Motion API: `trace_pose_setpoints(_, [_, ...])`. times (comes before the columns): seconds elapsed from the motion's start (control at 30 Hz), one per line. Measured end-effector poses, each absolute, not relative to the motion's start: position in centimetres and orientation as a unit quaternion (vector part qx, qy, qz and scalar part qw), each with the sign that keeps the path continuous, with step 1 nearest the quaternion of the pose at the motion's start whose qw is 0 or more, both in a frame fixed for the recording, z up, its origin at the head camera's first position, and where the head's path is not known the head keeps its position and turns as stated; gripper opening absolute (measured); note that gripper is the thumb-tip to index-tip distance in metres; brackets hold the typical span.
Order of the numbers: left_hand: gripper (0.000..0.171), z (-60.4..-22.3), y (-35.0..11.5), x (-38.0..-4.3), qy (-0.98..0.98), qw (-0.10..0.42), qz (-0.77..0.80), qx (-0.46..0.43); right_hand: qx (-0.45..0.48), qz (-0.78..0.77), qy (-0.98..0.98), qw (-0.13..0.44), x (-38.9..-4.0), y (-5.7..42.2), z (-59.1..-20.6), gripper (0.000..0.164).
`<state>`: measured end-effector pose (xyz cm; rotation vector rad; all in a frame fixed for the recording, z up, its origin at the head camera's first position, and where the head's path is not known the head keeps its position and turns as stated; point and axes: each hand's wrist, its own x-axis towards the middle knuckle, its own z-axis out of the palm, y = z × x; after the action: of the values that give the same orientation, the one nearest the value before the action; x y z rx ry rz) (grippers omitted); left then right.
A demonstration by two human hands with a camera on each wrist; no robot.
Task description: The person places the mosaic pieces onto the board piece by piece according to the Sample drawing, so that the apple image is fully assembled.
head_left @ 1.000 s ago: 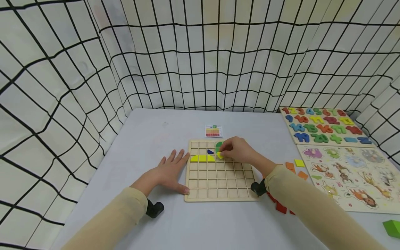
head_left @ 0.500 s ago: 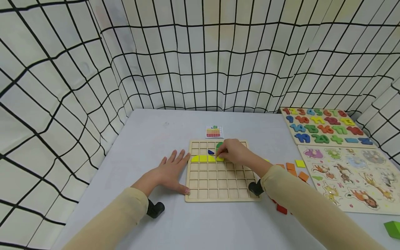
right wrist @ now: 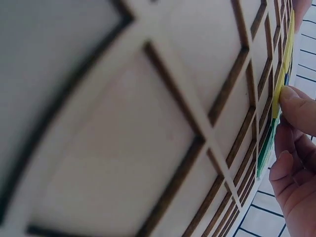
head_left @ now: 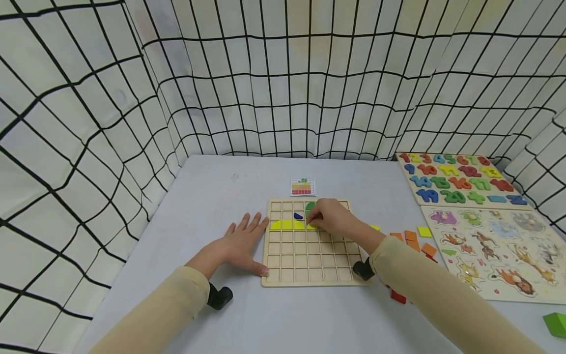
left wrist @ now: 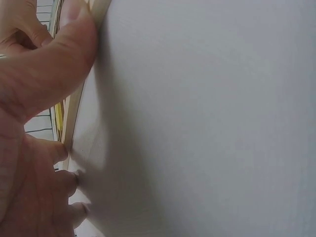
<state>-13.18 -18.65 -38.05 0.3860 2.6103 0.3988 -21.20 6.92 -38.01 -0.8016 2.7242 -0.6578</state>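
A wooden grid board (head_left: 296,275) lies on the table. My left hand (head_left: 239,244) rests at its left edge with the fingers spread, and the thumb touches the frame. Over the board's upper part my right hand (head_left: 332,216) pinches a yellow tile (head_left: 311,226) at a grid cell; the fingers partly hide it. The right wrist view shows the thumb against that yellow tile (right wrist: 277,98). Left of it are other yellow tiles (head_left: 286,224) in a row. A small blue piece (head_left: 298,216) sits just above them, and green pieces (head_left: 309,206) are beside the right fingertips.
Behind the board lies a small pattern card (head_left: 302,187). Loose orange tiles (head_left: 411,236), a yellow square (head_left: 424,231) and red tiles (head_left: 398,296) lie to the right. Further right are a number puzzle (head_left: 468,203), an animal puzzle (head_left: 541,295) and a green block (head_left: 555,324). Black netting surrounds the table.
The right hand has brought the yellow tile slightly down into the row beside the other yellow tiles. Between half a second ago and now it barely moves. The left hand stays put.
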Motion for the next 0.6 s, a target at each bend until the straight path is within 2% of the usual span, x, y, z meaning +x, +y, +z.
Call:
trace_pose_setpoints(0.23, [0.125,-37.9,-18.6,-13.2,0.951,0.234,0.145,0.141,-0.312,-0.186,0.923,0.124,-21.2,7.9,-37.9,0.022])
trace_pose_setpoints(0.47, [0.126,-37.9,-18.6,-13.3,0.952,0.232,0.139,0.143,-0.342,-0.142,0.917,0.149,-20.7,9.6,-37.7,0.046])
trace_pose_setpoints(0.6, [0.126,-38.0,-18.6,-13.2,0.953,0.232,0.138,0.14,-0.344,-0.161,0.914,0.14,-20.6,10.4,-37.7,0.045])
